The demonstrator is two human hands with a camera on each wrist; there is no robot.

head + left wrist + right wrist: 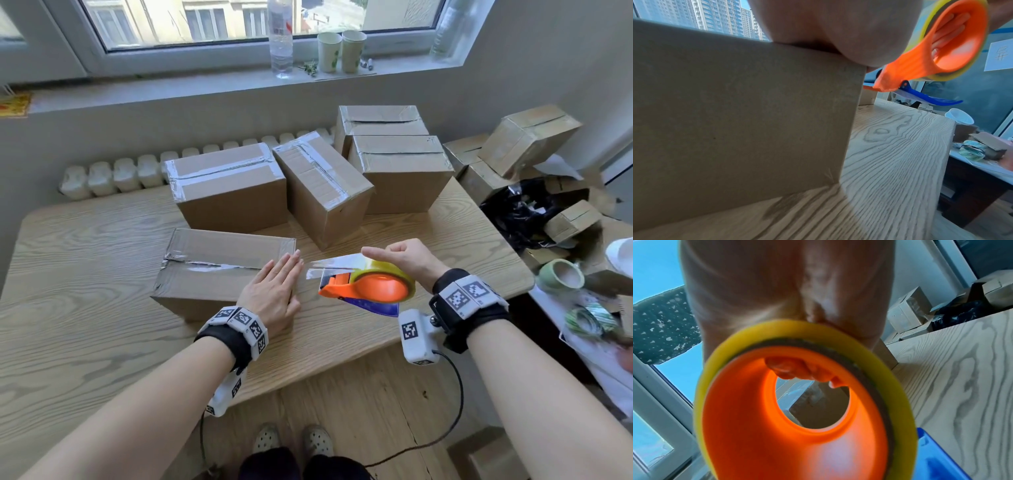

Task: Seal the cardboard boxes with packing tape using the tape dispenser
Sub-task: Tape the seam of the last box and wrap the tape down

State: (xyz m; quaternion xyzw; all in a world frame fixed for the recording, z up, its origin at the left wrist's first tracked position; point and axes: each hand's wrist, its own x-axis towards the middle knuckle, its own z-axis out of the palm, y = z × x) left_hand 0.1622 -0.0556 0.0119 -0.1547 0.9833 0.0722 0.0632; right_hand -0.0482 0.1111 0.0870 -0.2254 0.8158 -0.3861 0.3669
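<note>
A low cardboard box (pixel 212 270) lies at the table's front, with clear tape along its top seam. My left hand (pixel 274 284) presses flat on the box's right end, fingers straight. Just right of the box, above the table, my right hand (pixel 404 260) grips the orange tape dispenser (pixel 373 287) with its yellowish tape roll. A strip of clear tape (pixel 329 265) stretches from the dispenser to the box edge by my left fingertips. In the right wrist view my fingers (pixel 797 369) curl through the dispenser's hollow core (pixel 793 426). The left wrist view shows the box side (pixel 740 116) and the dispenser (pixel 937 52).
Several more cardboard boxes (pixel 229 188) stand behind on the wooden table (pixel 85 342), most taped. More boxes, black plastic and tape rolls (pixel 561 275) crowd the right side. Cups and a bottle (pixel 281 37) sit on the windowsill.
</note>
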